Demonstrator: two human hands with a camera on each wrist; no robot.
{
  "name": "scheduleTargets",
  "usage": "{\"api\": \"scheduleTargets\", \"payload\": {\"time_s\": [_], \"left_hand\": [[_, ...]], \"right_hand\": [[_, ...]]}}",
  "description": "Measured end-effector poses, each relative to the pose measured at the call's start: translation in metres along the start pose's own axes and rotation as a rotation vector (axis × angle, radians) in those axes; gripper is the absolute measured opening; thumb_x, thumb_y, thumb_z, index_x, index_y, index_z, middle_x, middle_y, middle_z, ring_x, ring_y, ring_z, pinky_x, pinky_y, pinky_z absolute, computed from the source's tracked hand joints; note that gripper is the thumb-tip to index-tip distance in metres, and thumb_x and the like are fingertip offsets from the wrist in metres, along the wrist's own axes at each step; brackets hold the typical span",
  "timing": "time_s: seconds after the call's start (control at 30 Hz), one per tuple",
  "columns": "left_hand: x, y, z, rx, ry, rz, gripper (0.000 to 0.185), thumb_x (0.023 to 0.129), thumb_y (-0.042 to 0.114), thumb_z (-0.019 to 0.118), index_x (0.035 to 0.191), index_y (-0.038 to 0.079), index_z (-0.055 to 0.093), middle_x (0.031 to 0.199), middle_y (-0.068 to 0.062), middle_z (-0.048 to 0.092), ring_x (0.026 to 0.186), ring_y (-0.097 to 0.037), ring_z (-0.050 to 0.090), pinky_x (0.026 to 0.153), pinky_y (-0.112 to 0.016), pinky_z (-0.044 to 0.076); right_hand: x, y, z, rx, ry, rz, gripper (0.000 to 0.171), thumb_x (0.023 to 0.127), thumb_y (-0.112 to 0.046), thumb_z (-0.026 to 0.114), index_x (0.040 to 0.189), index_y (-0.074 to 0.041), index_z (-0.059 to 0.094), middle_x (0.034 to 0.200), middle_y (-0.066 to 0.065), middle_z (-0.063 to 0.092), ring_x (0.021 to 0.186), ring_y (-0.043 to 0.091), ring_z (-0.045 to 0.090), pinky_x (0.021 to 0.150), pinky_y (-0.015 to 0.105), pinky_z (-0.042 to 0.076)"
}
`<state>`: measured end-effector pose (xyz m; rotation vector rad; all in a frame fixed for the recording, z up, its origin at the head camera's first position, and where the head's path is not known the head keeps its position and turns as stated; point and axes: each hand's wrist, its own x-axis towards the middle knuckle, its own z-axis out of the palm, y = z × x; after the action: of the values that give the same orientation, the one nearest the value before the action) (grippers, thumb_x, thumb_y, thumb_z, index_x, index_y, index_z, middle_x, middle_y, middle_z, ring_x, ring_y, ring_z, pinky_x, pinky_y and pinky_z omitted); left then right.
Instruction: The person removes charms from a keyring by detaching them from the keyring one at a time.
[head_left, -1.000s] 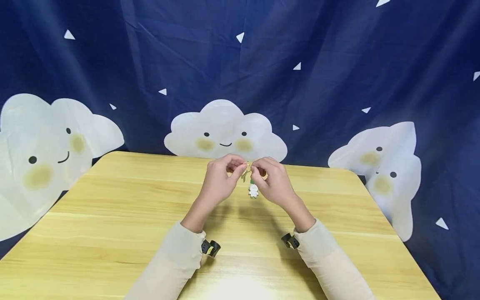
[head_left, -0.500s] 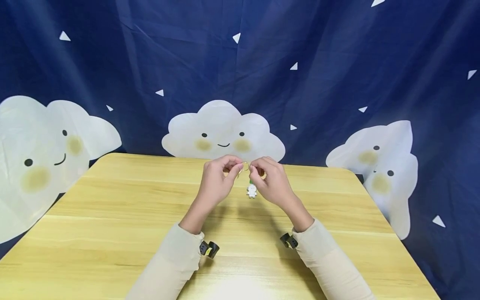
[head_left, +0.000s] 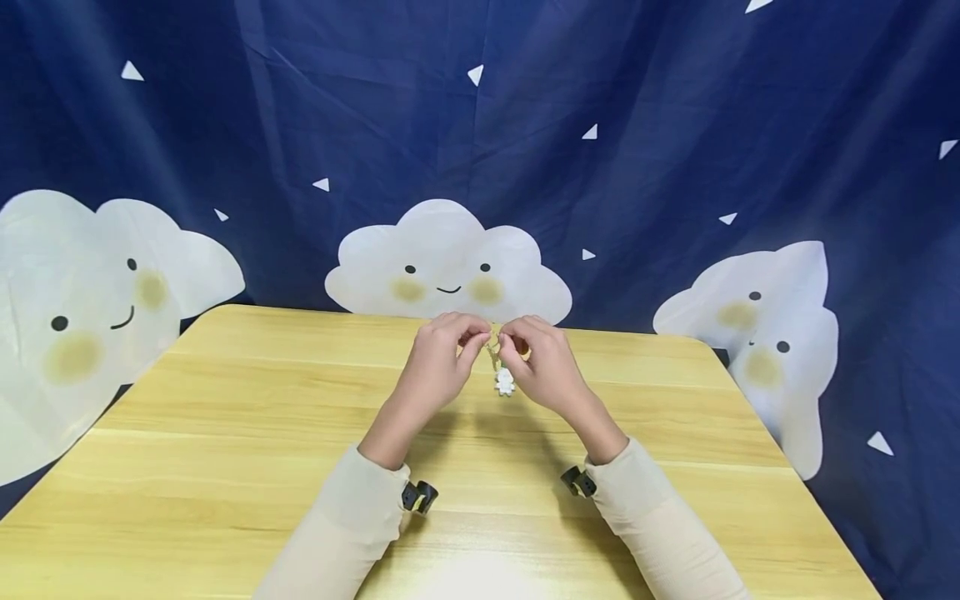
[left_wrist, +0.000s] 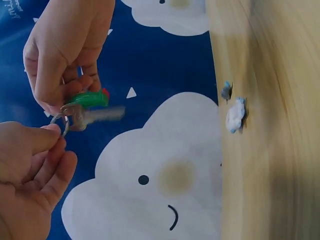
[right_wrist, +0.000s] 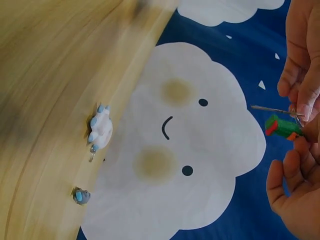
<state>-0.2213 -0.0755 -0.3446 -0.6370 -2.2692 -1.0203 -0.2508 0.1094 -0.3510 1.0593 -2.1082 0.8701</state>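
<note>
In the left wrist view my left hand (left_wrist: 35, 170) pinches a metal key ring (left_wrist: 65, 131) between thumb and fingertips. A key (left_wrist: 102, 115) hangs from the ring, its blade blurred. My right hand (left_wrist: 67, 50) is at the ring's other side, its fingertips pinching by the ring. A small green charm with red ends (left_wrist: 89, 99) sticks out from under the right fingers; the right wrist view shows this green charm (right_wrist: 282, 127) beside the key (right_wrist: 274, 108). In the head view the left hand (head_left: 442, 354) and right hand (head_left: 545, 362) meet above the table.
A white animal figure with blue paws (right_wrist: 101, 129) lies on the wooden table (head_left: 300, 433), close to its far edge. Next to it is a small grey-blue piece (right_wrist: 81, 195). Behind the table hangs a dark blue curtain with white clouds (head_left: 450, 258).
The key has shifted from beside the left fingertips to hang between the hands, now overlapping the green charm in the head view. The hands have barely moved; the white figure stays put.
</note>
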Motion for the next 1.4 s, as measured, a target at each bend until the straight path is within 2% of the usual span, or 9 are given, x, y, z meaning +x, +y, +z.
{"api": "scheduleTargets", "payload": {"time_s": [0.3,0.4,0.6,0.7,0.8,1.0,1.1,1.23,1.4], "left_hand": [[0.0004,-0.0066,0.0048,-0.409,0.050,-0.284,0.011,0.097,0.015,0.073,0.103,0.006,0.074,0.092,-0.007,0.074,0.081,-0.016,0.068,0.072,-0.027,0.058],[0.0005,-0.0043,0.0046,-0.368,0.066,-0.260,0.009,0.097,0.014,0.073,0.099,0.006,0.074,0.088,-0.006,0.074,0.078,-0.015,0.067,0.073,-0.028,0.057],[0.0002,0.0008,0.0031,-0.084,0.066,-0.035,0.006,0.097,0.007,0.071,0.096,0.003,0.075,0.088,-0.006,0.074,0.078,-0.019,0.067,0.074,-0.033,0.057],[-0.0005,0.0015,0.0026,0.009,0.033,0.019,0.006,0.097,0.005,0.070,0.097,0.003,0.075,0.093,-0.007,0.074,0.083,-0.022,0.066,0.075,-0.034,0.055],[-0.0004,0.0009,0.0033,-0.013,0.023,-0.008,0.006,0.097,0.007,0.070,0.098,0.002,0.074,0.092,-0.008,0.074,0.083,-0.021,0.067,0.076,-0.034,0.056],[0.0008,-0.0024,0.0063,-0.275,0.045,-0.224,0.010,0.097,0.013,0.072,0.101,0.004,0.074,0.089,-0.004,0.074,0.079,-0.016,0.068,0.073,-0.028,0.058],[0.0003,-0.0041,0.0070,-0.339,0.057,-0.292,0.009,0.097,0.014,0.073,0.100,0.006,0.075,0.088,-0.003,0.073,0.078,-0.015,0.067,0.072,-0.029,0.058],[0.0005,-0.0036,0.0073,-0.314,0.087,-0.265,0.009,0.098,0.015,0.072,0.099,0.007,0.075,0.087,-0.003,0.073,0.078,-0.015,0.066,0.074,-0.031,0.058],[0.0006,-0.0004,0.0056,-0.179,0.118,-0.124,0.007,0.097,0.009,0.071,0.097,0.004,0.075,0.085,-0.005,0.073,0.075,-0.017,0.066,0.072,-0.033,0.057]], "right_hand": [[0.0017,-0.0012,0.0022,0.030,0.086,0.010,0.015,0.093,-0.002,0.058,0.082,-0.005,0.067,0.070,0.000,0.058,0.065,0.015,0.052,0.058,0.030,0.045],[0.0013,-0.0017,0.0024,0.032,0.087,0.014,0.014,0.093,-0.002,0.059,0.083,-0.005,0.067,0.071,0.000,0.058,0.066,0.015,0.053,0.057,0.030,0.045],[-0.0002,-0.0014,0.0012,0.011,0.033,0.014,0.013,0.094,-0.003,0.059,0.084,-0.004,0.067,0.073,0.003,0.058,0.066,0.019,0.053,0.059,0.031,0.045],[-0.0005,-0.0010,0.0004,-0.010,-0.009,0.005,0.014,0.094,-0.003,0.059,0.084,-0.005,0.068,0.073,0.003,0.057,0.067,0.018,0.052,0.060,0.030,0.044],[-0.0004,-0.0008,-0.0001,-0.009,-0.018,0.002,0.014,0.095,-0.004,0.058,0.085,-0.004,0.068,0.073,0.002,0.057,0.067,0.016,0.051,0.060,0.030,0.044],[0.0010,-0.0006,-0.0003,0.020,0.067,0.002,0.013,0.094,-0.002,0.059,0.084,-0.003,0.068,0.071,0.002,0.057,0.066,0.020,0.053,0.059,0.030,0.044],[0.0010,-0.0002,0.0000,0.016,0.088,-0.003,0.013,0.094,-0.001,0.059,0.084,-0.004,0.067,0.070,0.001,0.057,0.065,0.020,0.054,0.058,0.030,0.043],[0.0012,-0.0011,-0.0004,0.016,0.082,-0.002,0.013,0.094,-0.002,0.059,0.084,-0.004,0.067,0.071,0.002,0.058,0.066,0.018,0.053,0.059,0.030,0.044],[0.0007,-0.0017,0.0011,0.021,0.066,-0.005,0.013,0.094,-0.003,0.059,0.084,-0.004,0.067,0.072,0.002,0.058,0.067,0.017,0.053,0.061,0.030,0.045]]}}
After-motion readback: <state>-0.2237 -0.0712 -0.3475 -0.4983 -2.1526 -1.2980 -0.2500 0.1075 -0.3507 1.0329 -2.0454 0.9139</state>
